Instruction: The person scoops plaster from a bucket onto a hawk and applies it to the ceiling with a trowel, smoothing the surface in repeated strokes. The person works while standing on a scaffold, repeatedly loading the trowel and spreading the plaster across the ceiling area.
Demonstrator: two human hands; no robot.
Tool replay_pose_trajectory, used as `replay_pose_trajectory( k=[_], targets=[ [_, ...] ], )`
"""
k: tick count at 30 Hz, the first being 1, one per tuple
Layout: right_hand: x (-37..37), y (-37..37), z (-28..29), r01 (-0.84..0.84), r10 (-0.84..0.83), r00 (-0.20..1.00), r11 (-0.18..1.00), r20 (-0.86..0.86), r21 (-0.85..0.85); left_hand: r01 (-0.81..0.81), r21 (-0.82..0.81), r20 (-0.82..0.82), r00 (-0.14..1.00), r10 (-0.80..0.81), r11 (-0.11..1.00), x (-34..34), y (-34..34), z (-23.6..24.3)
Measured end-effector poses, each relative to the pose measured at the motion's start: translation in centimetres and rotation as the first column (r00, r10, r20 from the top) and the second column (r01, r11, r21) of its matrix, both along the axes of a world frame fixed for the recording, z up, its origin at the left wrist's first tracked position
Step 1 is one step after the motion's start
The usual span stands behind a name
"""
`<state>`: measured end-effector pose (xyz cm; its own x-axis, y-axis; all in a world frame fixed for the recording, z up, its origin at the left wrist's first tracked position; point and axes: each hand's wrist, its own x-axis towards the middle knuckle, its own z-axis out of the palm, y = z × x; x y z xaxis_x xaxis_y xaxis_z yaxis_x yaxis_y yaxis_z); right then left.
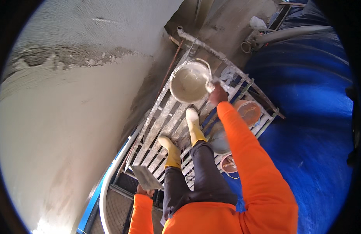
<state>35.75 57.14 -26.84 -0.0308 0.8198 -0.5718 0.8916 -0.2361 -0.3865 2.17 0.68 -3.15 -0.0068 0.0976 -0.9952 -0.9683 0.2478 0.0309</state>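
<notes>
My left hand, low and left of my legs, is closed round a plastering trowel with a flat, grey, rectangular blade. My right hand reaches forward to the right rim of a plaster-smeared bucket, its fingers curled. A whitish, blurred object sticks out of that hand over the rim; its kind is unclear. Wet, pale plaster lies inside the bucket, which stands upright on the slatted platform ahead of my boots. The bucket's wire handle arches along its far side.
On the left rises a wall of smooth pale plaster with a rough band higher up. An orange bucket, a greyish container and a small reddish bucket stand right of my legs. Blue sheeting hangs beyond the platform's right edge.
</notes>
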Motion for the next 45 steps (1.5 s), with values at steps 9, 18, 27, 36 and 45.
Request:
replay_pose_trajectory(
  k=[9, 18, 27, 36, 45],
  targets=[
    [-1.8, 8.6, -16.3, 0.038, -0.015, 0.951, 0.997, -0.310, 0.070, -0.096, -0.004, 0.099, 0.990, 0.096, 0.995, 3.1, -7.2, 3.9],
    [-4.2, -5.3, -6.4, 0.146, 0.070, 0.787, 0.944, -0.613, 0.295, -0.038, -0.049, -0.084, 0.996, 0.034, 0.998, 6.7, -10.3, -2.8],
    [-14.6, -18.9, 1.1, -0.379, 0.452, 0.857, 0.879, -0.249, 0.289, -0.161, 0.201, -0.168, 0.966, 0.196, 0.966, 3.6, -22.7, -6.8],
    [-22.7, -36.7, 9.1, -0.009, -0.042, 0.945, 0.988, -0.324, -0.155, -0.296, 0.356, -0.241, 0.887, 0.393, 0.887, -7.9, -43.8, -5.7],
    [-30.4, -53.4, 5.6, -0.227, 0.103, 0.868, 0.952, -0.486, -0.204, -0.319, 0.393, -0.240, 0.870, 0.431, 0.862, -10.8, -55.3, -3.5]
  ],
)
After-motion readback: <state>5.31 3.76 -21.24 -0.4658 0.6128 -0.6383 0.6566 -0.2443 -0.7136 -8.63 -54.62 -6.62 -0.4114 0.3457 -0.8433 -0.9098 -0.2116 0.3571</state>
